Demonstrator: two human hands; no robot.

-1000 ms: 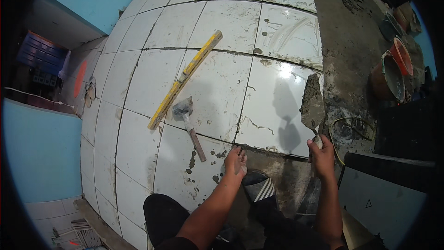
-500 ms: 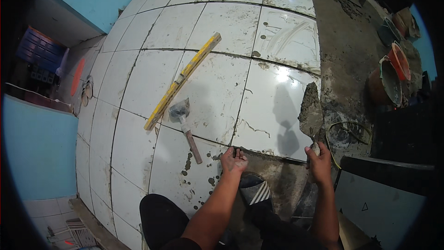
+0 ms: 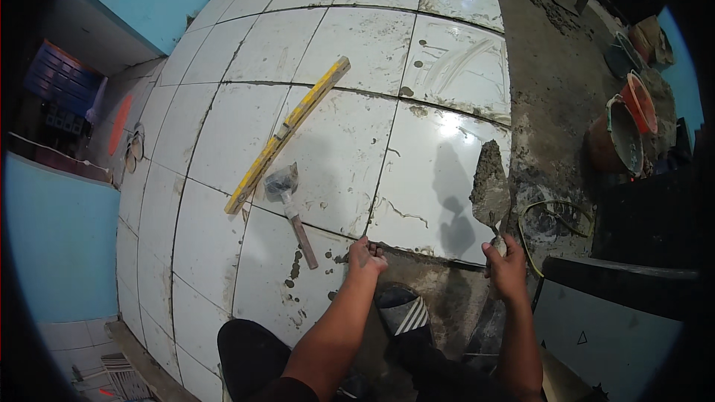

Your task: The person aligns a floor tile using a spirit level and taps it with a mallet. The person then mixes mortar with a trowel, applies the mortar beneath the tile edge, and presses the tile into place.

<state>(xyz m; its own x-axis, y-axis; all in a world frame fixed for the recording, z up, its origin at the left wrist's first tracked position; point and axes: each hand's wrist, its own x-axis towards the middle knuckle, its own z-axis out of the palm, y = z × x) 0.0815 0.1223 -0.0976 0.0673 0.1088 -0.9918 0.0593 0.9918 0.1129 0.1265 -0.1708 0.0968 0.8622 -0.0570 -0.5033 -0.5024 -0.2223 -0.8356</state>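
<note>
Right hand [image 3: 508, 264] grasps mortar-smeared trowel [image 3: 491, 197], blade pointing away above right side of white tile [image 3: 421, 171]; left hand [image 3: 364, 256] half-curled at tile's near-left corner, grip unclear.

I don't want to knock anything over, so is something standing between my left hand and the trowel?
Nothing visible stands between your left hand and the trowel gripped in your right hand; what shows between them is flat white tile with a thin smear.
</note>
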